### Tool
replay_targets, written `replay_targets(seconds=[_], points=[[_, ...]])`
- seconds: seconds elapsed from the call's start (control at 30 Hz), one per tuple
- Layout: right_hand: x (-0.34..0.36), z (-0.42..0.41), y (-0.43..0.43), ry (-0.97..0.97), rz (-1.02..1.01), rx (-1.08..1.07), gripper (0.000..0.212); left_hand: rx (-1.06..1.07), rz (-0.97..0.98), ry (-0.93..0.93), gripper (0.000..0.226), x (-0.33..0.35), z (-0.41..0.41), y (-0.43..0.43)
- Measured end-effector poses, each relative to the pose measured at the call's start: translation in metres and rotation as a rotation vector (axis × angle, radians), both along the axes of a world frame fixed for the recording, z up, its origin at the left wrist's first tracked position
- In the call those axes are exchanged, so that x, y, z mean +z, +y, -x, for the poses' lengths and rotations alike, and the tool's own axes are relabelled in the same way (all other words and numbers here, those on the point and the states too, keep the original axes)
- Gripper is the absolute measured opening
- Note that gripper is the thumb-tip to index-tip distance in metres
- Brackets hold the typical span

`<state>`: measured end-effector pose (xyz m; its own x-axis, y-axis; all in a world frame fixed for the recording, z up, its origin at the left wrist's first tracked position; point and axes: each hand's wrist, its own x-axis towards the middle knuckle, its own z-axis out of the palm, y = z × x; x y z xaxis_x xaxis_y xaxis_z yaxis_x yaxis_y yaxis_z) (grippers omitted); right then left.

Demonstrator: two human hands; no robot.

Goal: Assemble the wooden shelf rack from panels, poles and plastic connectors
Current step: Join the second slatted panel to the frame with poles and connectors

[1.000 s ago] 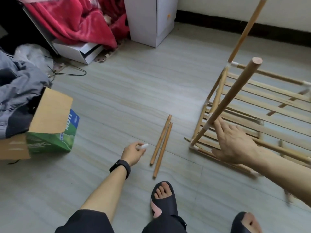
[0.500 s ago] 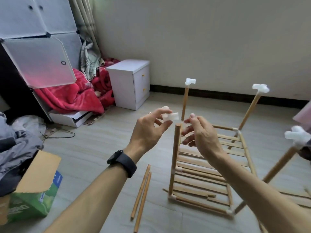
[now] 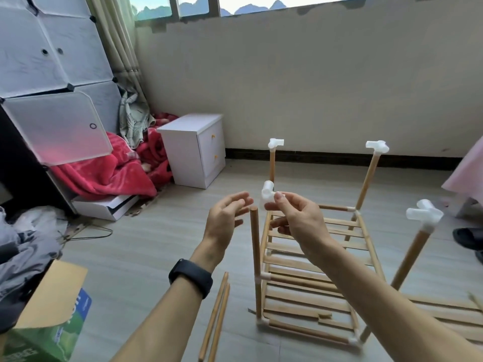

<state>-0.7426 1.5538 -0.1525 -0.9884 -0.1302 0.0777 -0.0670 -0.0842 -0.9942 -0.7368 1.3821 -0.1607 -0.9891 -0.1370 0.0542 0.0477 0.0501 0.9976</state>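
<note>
Loose poles (image 3: 214, 314) cut off below, sandal (image 3: 467, 237) cropped right

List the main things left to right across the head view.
Cardboard box → left hand → bare pole → connector, pinched by right hand → far capped pole → near capped pole.

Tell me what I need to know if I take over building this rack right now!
The left hand is open and empty, beside the top of the bare pole.
The right hand pinches a white connector just above that pole's top, not on it.
Done: the rack stands on the floor with slatted panels in place, and three capped poles already carry connectors.
Left: likely push the held connector onto the bare pole, then fit the two loose poles lying on the floor left of the rack.
</note>
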Motion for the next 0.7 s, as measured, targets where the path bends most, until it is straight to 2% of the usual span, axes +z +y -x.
replay_targets(seconds=[0.1,0.27,0.47,0.57,0.7], points=[[-0.002,0.002,-0.006,0.004,-0.021,0.022,0.024,-0.055,-0.013,-0.062,0.034,-0.006,0.001,0.004],[-0.005,0.003,-0.015,0.067,-0.108,0.036,0.014,-0.031,-0.051,-0.060,0.043,-0.010,0.001,0.005],[-0.003,0.008,-0.015,0.096,-0.174,0.026,0.028,-0.007,-0.024,-0.086,0.053,-0.004,0.003,0.008],[-0.003,0.010,-0.012,0.089,-0.178,0.028,0.026,0.005,-0.018,-0.092,0.049,-0.003,0.007,0.011],[-0.005,0.008,-0.009,0.106,-0.192,0.041,0.013,0.004,-0.020,-0.057,0.039,-0.005,0.010,0.013]])
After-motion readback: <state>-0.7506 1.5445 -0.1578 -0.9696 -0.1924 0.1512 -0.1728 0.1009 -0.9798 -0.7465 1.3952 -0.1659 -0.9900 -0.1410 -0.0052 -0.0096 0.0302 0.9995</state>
